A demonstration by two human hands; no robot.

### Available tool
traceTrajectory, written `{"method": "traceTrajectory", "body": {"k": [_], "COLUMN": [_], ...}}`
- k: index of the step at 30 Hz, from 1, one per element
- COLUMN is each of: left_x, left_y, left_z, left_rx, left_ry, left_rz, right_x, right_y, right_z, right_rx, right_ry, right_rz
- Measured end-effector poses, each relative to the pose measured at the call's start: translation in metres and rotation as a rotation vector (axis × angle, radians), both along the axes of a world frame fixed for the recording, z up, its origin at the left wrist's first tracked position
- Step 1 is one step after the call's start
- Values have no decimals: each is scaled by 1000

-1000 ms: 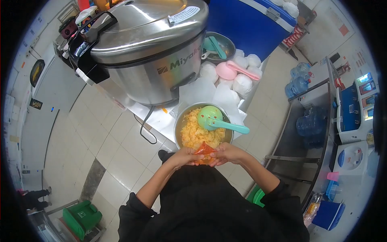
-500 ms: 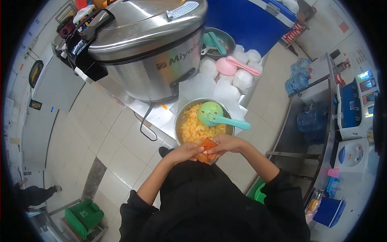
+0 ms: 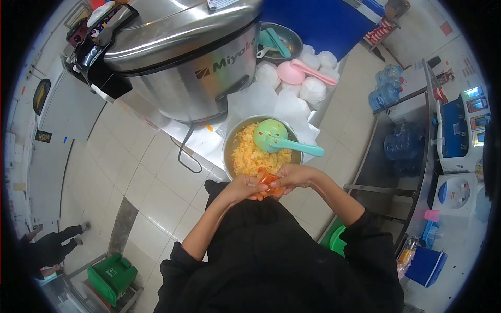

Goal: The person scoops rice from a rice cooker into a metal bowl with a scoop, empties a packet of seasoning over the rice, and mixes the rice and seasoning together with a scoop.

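Observation:
Between both hands is a small clear plastic sachet (image 3: 267,178) with orange-red contents, held at the near rim of a metal bowl (image 3: 228,147). My left hand (image 3: 243,189) pinches its left side, and my right hand (image 3: 293,177) pinches its right side. Yellow-orange rice (image 3: 247,155) fills the bowl. On the rice lies a green rice scoop (image 3: 270,133), its turquoise handle pointing right over the rim. Whether the sachet's top is torn cannot be made out.
A large steel Miyako rice cooker (image 3: 182,78) stands behind the bowl at left. White wrapped bundles (image 3: 313,93), a pink scoop (image 3: 290,73) and a dark pan (image 3: 295,39) sit behind at right. Another person (image 3: 52,245) is at far left, near a green bin (image 3: 111,279).
The sachet has been tipped and squeezed, its upper end now closer to the rice. Both hands have shifted slightly up towards the bowl. The person at far left has moved.

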State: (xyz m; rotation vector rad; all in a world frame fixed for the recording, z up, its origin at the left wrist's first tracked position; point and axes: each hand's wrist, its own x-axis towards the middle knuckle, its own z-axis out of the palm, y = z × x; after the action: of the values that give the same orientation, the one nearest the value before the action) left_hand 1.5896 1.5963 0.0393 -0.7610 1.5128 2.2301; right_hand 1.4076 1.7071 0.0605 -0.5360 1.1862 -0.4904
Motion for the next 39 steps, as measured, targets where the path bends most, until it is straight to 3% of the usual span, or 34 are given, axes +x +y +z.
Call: {"method": "traceTrajectory", "body": {"k": [10,17,22,26,28,32,36,39], "left_x": [6,8,12,13,14,14,18,31], "left_y": [9,13,21,24,21,14,7,5], "left_z": [-16,-9,-15,-12,5,52,139,197], "left_rx": [89,82,126,125,46,-60,-484,-427], "left_ry": [-33,-70,-40,-16,13,39,132,282], "left_rz": [241,253,351,381,285,246,113,-34], "right_x": [12,21,28,28,27,19,21,19], "right_y": [4,5,11,11,9,8,7,14], "right_z": [-14,-9,-14,-15,13,54,123,181], "right_rx": [0,19,-5,-50,-124,-222,-458,-727], "right_ry": [2,-10,-181,-70,118,151,245,390], "right_rz": [-111,-144,-302,-227,-87,-48,-76,202]}}
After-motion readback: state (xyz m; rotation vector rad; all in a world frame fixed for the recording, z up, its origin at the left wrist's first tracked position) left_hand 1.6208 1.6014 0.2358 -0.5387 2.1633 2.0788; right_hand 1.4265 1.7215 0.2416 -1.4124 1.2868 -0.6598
